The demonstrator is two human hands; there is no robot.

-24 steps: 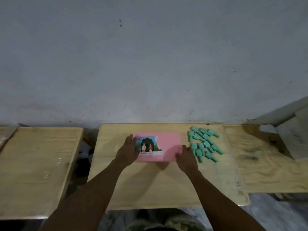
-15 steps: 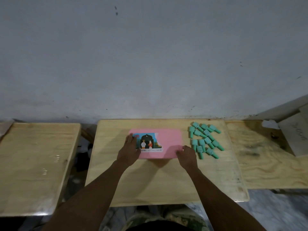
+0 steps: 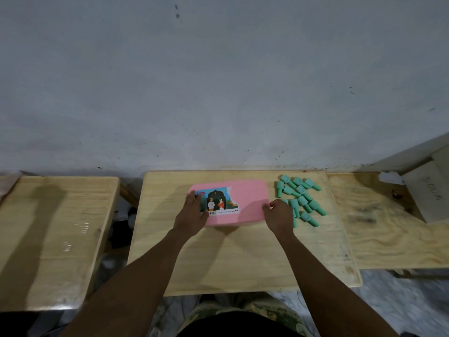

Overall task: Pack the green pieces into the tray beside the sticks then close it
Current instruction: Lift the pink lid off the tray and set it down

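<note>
the pink tray (image 3: 247, 203) lies shut on the middle bench (image 3: 243, 259), close to its far edge, with a picture label (image 3: 218, 203) on the left half of its lid. the left hand (image 3: 192, 215) rests flat on the tray's left end, fingers straight across the label's edge. the right hand (image 3: 279, 216) grips the tray's right edge near its front corner, fingers curled, thumb on the lid. the green pieces (image 3: 301, 198) lie loose in a heap just right of the tray, toward the bench's far right corner.

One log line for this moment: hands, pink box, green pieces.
left hand: flat on pink box | right hand: at its right edge, grip unclear | green pieces: loose on table | box: closed
</note>
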